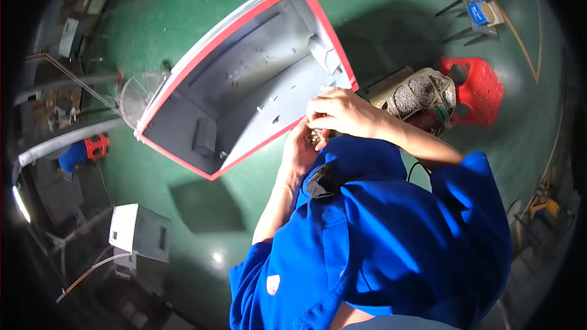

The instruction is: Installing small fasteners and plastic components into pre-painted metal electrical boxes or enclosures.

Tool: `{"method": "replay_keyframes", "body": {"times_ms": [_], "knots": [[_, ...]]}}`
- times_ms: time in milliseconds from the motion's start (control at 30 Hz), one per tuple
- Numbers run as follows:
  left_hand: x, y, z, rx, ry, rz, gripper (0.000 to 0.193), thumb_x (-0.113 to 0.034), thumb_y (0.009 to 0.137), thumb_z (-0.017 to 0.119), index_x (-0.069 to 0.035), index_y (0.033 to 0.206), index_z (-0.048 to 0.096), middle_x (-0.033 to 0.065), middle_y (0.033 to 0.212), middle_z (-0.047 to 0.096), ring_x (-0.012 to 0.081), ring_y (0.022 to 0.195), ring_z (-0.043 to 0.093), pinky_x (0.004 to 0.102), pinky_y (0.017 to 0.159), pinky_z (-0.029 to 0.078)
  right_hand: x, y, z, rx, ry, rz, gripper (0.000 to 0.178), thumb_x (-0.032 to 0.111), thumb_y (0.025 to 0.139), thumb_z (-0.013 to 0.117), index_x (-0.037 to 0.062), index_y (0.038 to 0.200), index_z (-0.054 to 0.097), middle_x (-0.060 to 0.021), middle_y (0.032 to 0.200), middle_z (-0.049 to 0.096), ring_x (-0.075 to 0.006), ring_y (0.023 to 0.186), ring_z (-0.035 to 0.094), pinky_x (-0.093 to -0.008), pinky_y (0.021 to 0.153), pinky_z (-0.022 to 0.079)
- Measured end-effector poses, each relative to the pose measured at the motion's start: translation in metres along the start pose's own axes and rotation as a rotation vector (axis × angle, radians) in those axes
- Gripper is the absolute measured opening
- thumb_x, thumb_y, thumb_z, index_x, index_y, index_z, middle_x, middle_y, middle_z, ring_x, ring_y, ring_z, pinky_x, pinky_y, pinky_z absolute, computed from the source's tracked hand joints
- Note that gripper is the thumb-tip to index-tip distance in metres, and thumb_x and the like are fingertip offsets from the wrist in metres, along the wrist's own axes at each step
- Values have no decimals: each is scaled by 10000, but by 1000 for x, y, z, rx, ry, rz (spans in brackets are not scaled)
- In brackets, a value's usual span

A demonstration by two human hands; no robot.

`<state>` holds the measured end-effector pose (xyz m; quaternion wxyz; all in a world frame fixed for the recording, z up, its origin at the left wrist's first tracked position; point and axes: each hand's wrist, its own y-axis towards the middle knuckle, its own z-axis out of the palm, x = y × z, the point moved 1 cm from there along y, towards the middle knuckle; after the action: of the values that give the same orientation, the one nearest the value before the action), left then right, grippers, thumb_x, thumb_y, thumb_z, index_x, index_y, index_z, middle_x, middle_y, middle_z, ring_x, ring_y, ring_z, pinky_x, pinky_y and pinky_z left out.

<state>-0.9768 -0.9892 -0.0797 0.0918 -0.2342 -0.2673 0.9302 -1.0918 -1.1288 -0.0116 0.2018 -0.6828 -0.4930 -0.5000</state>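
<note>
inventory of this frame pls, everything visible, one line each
metal enclosure: 1, grey with red edge, open, centre
small metal parts: a few, silvery, between both hands
cardboard box: 1, tan, holding grey pieces, right of enclosure
stool: 1, red plastic, right
fan: 1, wire guard, left of enclosure
small cabinet: 1, white-grey, lower left
floor: green
left hand: at enclosure's near edge, cupping the parts
right hand: over the parts, fingers bent

Head cam, fisheye, looks steeply down, close on hands [333, 119].
</note>
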Motion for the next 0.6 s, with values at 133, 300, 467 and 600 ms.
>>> {"method": "replay_keyframes", "body": {"times_ms": [133,300,467,600], "knots": [[-9,3,22,108,203,108,308,-245,952,412,-30,1121,554,63,855,568,107,616,447,215,520,358,-20,19,-50,-225,182,180,101,77,785,664,-9,806,616,-77,726,607,-137,664,592,-278,603,461],[-13,4,36,-60,286,-16,237,-115,938,427,-22,1107,565,21,757,515,68,557,395,191,486,319,-42,19,-98,-469,121,94,69,34,796,663,-8,846,641,-46,782,637,-87,735,600,-237,685,484],[-12,19,37,-18,442,-127,237,-133,955,425,-14,1083,584,6,675,508,56,521,371,184,481,294,-88,-7,-94,-438,315,255,65,36,821,640,-14,863,634,-38,837,646,-78,787,600,-230,730,485],[-14,28,31,-85,484,-134,251,-182,956,448,-15,1059,605,-8,662,529,51,526,386,180,483,292,-112,-26,-70,-246,392,444,56,45,831,628,-4,857,622,1,759,615,-47,720,558,-210,669,462]]}}
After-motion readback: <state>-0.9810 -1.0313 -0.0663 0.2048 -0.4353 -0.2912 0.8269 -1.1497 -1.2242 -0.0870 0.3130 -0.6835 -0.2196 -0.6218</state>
